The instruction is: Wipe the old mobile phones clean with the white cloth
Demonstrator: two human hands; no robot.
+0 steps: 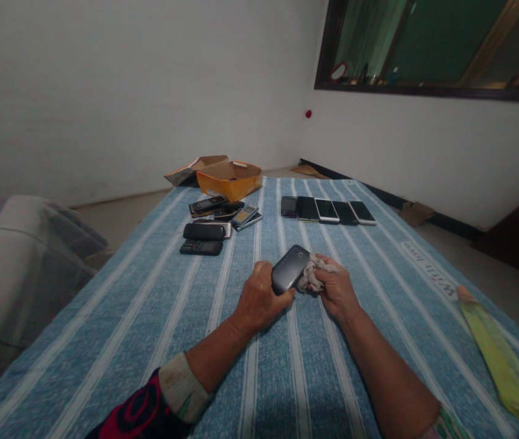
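Note:
A dark grey mobile phone [289, 269] is held above the striped cloth with its back, bearing a round camera lens, turned up. My left hand [259, 299] is closed round its left side, thumb along the lower edge. In my right hand [336, 289] a crumpled whitish cloth [315, 272] is pinched against the phone's right edge. Farther off to the left lies a loose pile of older phones, among them a black keypad phone [201, 247] and a silver one [245, 215]. Several smartphones lie in a row at the right, including a white-framed smartphone [327, 210].
A blue striped tablecloth [232, 360] covers the surface. At its far end stands an open orange cardboard box [228, 186]. A yellow-green flat packet [501, 360] lies along the right edge. Left of the table is a cloth-covered piece of furniture [17, 274].

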